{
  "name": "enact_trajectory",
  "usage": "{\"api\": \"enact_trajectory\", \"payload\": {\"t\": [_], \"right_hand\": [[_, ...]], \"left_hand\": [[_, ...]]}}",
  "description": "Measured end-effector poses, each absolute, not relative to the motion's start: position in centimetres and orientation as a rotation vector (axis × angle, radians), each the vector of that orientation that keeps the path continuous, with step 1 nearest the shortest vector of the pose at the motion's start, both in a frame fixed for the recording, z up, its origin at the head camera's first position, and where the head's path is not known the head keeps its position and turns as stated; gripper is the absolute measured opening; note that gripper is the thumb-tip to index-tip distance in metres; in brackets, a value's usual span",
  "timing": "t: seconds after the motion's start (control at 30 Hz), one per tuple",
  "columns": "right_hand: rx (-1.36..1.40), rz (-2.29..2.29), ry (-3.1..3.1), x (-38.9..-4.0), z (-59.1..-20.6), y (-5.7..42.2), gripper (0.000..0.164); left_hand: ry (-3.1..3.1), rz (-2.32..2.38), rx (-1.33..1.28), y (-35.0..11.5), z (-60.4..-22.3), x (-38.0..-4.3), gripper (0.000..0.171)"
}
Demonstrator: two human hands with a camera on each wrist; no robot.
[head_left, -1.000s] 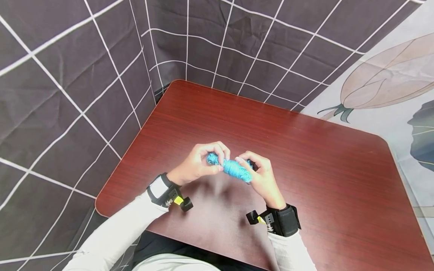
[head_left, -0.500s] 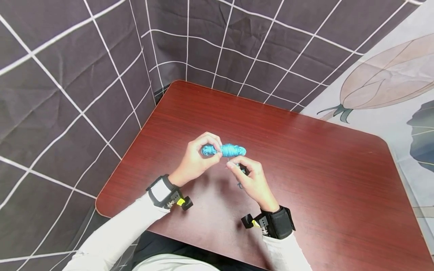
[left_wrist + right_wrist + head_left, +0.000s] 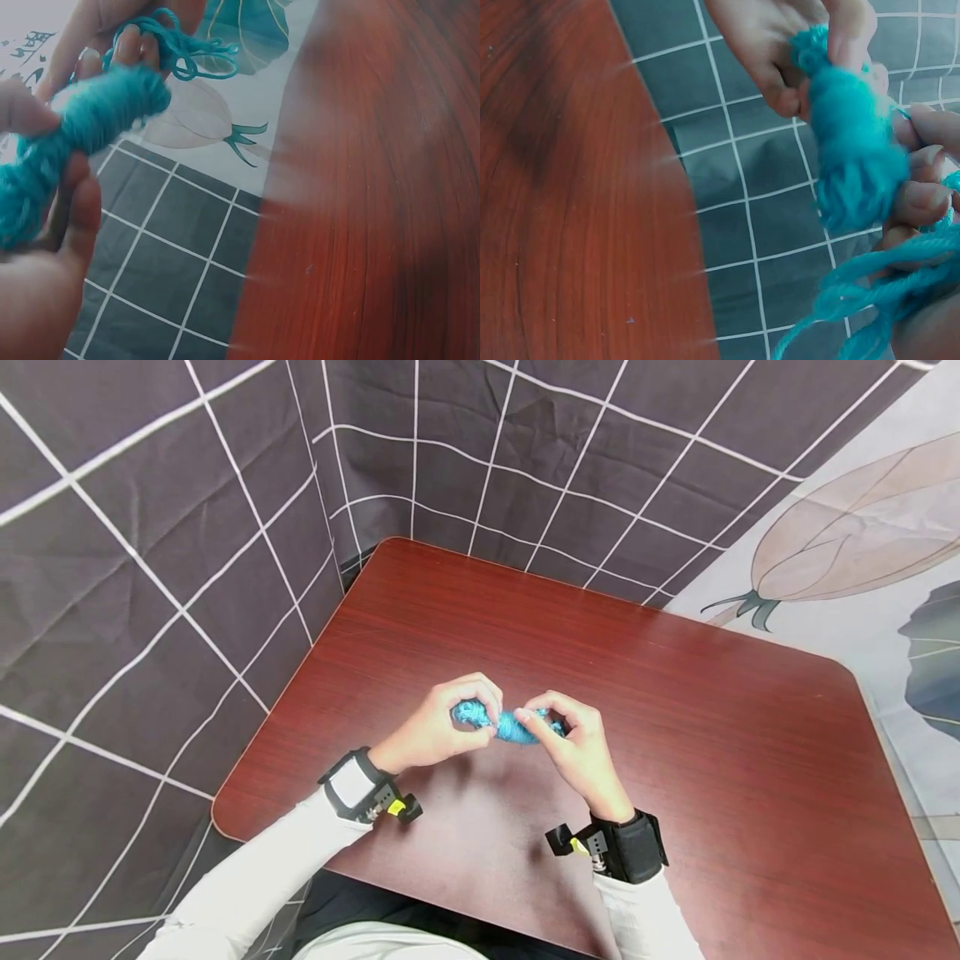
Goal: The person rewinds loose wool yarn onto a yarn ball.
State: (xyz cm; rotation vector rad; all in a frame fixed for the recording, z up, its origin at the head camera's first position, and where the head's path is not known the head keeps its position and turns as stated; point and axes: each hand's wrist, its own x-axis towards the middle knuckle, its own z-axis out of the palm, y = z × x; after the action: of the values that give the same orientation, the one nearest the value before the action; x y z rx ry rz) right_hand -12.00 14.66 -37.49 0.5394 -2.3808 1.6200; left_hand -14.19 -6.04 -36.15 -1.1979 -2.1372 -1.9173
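A small bundle of turquoise yarn (image 3: 514,729), wound tightly round its middle with looped ends, is held above the table between both hands. My left hand (image 3: 450,722) pinches it between thumb and fingers near one end; the left wrist view shows the wound yarn bundle (image 3: 105,109) slightly blurred. My right hand (image 3: 577,743) is at the other end, fingers curled round loose yarn strands (image 3: 870,285) that hang in loops from the palm. Those loose strands (image 3: 187,52) also show beyond the bundle in the left wrist view. The right thumb's exact contact with the bundle is unclear.
Under the hands is a reddish-brown wooden table (image 3: 637,668) with rounded corners. A dark cloth with white grid lines (image 3: 510,468) hangs behind and to the left. On the right hangs a pale cloth with a flower print (image 3: 840,543). Each wrist carries a strapped camera.
Half a second ago the right hand was below the bundle, apart from it, with a strand between; now it is back up against its right end. The left hand has come slightly lower with the bundle.
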Motion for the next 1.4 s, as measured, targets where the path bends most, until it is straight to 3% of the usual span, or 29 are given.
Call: {"api": "enact_trajectory", "payload": {"t": [0.17,0.3,0.53,0.7,0.93,1.4], "right_hand": [[0.579,1.654,-2.362,-12.2,-37.5,14.9,0.007],[0.573,1.726,-2.36,-12.2,-37.7,15.2,0.005],[0.568,1.806,-2.406,-11.4,-37.2,14.3,0.009],[0.575,1.826,-2.451,-10.8,-36.6,13.2,0.013],[0.557,1.75,-2.464,-11.4,-37.8,14.0,0.013],[0.465,1.68,-2.468,-12.3,-36.6,15.3,0.004]], "left_hand": [[-2.037,-2.033,-1.404,-6.1,-37.4,-15.0,0.018],[-1.931,-2.224,-1.414,-6.0,-38.8,-15.8,0.02],[-1.778,-2.437,-1.087,-5.8,-39.1,-15.9,0.016],[-1.867,-2.25,-0.873,-5.6,-37.6,-15.4,0.015],[-2.012,-1.951,-0.793,-5.3,-36.4,-14.7,0.015],[-2.103,-1.972,-1.356,-5.6,-38.5,-15.6,0.017]]}}
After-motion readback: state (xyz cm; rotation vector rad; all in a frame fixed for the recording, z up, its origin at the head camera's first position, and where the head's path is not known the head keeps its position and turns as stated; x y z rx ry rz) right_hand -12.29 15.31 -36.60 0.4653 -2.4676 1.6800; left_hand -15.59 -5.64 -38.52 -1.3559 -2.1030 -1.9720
